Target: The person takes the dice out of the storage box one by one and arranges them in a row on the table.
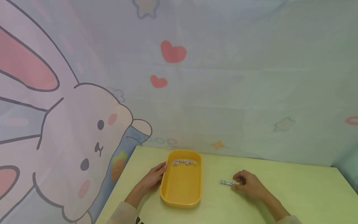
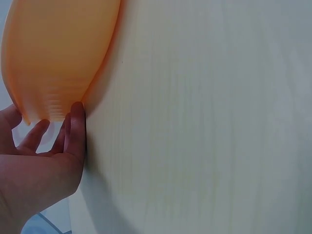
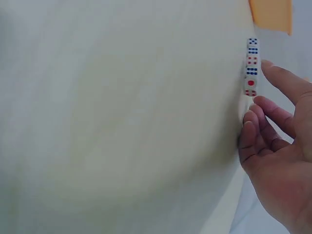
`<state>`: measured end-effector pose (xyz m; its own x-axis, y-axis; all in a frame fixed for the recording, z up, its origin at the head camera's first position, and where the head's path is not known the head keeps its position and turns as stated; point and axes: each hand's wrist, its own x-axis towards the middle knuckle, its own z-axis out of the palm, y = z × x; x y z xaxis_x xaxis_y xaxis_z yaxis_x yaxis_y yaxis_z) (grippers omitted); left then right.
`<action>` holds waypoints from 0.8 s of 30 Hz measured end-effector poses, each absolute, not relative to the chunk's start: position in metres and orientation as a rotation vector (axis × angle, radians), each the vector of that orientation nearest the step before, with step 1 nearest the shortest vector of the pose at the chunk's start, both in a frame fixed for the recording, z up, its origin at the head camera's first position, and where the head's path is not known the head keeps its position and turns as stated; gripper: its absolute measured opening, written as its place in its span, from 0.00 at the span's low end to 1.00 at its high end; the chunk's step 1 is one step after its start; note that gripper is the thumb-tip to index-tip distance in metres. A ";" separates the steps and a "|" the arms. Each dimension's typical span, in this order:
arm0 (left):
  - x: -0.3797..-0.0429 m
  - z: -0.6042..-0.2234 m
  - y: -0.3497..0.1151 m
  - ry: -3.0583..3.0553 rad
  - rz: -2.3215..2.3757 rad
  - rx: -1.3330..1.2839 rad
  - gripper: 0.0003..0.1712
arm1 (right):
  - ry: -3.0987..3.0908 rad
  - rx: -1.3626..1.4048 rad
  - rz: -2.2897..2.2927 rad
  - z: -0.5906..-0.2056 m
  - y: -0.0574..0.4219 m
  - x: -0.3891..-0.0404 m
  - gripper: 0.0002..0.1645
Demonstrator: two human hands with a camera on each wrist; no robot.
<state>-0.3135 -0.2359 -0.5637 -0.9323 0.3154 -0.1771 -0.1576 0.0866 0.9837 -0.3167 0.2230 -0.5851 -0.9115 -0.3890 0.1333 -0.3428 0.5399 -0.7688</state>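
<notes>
My left hand (image 1: 152,179) holds the left side of a yellow plastic tray (image 1: 181,189), which sits on the table. In the left wrist view the thumb of that hand (image 2: 48,170) is at the tray's rim (image 2: 61,48) and the fingers reach along its outside wall. A loose cluster of small white dice (image 1: 182,161) lies at the tray's far end. To the right of the tray, several dice (image 3: 251,70) with red and blue pips form a straight row (image 1: 226,183). Around the row's right end is my right hand (image 1: 251,185), fingers bent, thumb and index fingertips close beside the dice.
The pale yellow-green tabletop (image 1: 293,186) meets a printed cloth backdrop (image 1: 237,93) with a large rabbit and hearts. A small dark, yellow-marked object (image 1: 139,220) shows at the bottom edge by the left sleeve (image 1: 123,213).
</notes>
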 end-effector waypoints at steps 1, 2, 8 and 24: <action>-0.314 -0.564 -0.236 2.029 1.910 0.156 0.40 | 2.719 -0.645 -1.334 -0.583 0.221 -0.318 0.21; -0.314 -0.564 -0.236 2.035 1.911 0.158 0.40 | 2.726 -0.649 -1.343 -0.580 0.219 -0.320 0.22; -0.314 -0.564 -0.237 2.046 1.920 0.166 0.38 | 2.727 -0.693 -1.405 -0.561 0.196 -0.328 0.23; -0.316 -0.565 -0.232 2.051 1.951 0.131 0.37 | 2.726 -0.961 -1.448 -0.514 0.097 -0.353 0.23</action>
<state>-0.3163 -0.2320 -0.5646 -0.9486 0.2744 -0.1574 -0.1435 0.0701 0.9872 -0.3529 0.0968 -0.5144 -0.8196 -0.4591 0.3427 -0.5409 0.4232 -0.7268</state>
